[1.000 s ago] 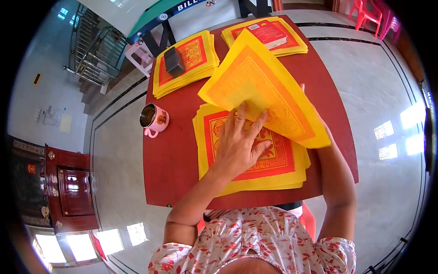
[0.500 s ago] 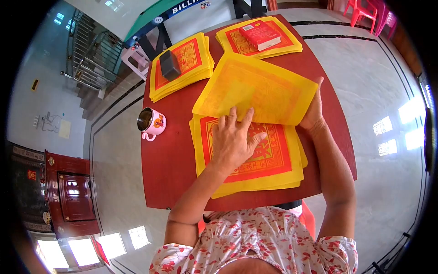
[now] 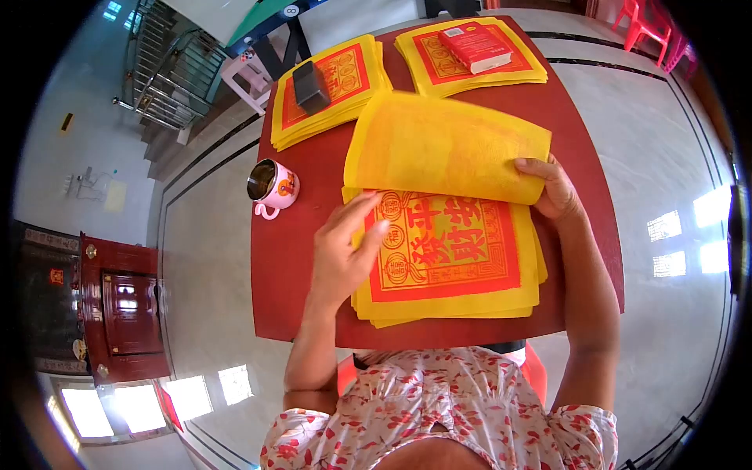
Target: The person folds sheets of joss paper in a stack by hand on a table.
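Note:
A yellow sheet (image 3: 446, 145) is folded back over the near stack of yellow paper (image 3: 446, 254), whose top shows a red square with gold characters. My right hand (image 3: 554, 186) grips the sheet's right end, thumb on top and fingers behind it. At the left edge of the stack, my left hand (image 3: 345, 251) has its fingers apart and holds nothing; its fingertips are near the sheet's lower left corner.
Behind on the red table (image 3: 290, 266) lie a left stack (image 3: 345, 66) with a dark block (image 3: 310, 88) on it and a right stack (image 3: 427, 66) under a red book (image 3: 475, 47). A pink mug (image 3: 274, 186) stands at the left.
The sheet has swung from a raised slant to a low fold over the stack. My left hand has drawn back to the left, and my right thumb now shows on top of the sheet.

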`<action>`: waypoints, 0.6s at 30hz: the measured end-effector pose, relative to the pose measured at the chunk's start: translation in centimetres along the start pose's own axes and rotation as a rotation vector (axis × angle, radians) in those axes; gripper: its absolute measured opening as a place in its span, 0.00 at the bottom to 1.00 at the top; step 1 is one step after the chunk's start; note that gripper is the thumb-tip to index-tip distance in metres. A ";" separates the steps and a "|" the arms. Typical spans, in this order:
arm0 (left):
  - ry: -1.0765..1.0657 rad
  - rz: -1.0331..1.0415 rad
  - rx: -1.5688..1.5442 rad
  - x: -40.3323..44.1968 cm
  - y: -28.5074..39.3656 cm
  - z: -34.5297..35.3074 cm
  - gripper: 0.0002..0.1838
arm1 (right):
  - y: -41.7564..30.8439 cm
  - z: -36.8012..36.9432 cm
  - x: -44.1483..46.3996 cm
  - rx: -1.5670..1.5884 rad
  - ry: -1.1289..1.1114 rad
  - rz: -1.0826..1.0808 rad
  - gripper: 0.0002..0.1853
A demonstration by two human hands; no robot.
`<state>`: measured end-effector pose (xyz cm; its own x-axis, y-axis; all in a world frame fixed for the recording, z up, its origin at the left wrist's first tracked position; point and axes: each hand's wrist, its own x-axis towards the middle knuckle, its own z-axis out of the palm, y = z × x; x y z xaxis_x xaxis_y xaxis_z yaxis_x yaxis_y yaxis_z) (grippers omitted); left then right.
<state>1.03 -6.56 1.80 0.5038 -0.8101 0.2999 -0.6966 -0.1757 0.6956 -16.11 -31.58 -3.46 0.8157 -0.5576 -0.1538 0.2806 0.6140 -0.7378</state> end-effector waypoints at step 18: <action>0.041 -0.310 -0.130 -8.8 -3.4 -1.0 0.10 | 0.6 -0.7 0.7 -0.025 0.091 0.032 0.17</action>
<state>-0.50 1.74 -2.54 0.7037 -0.7053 0.0852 -0.4369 -0.3350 0.8348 -15.74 -32.05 -4.49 0.7742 -0.5874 -0.2358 0.2419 0.6188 -0.7474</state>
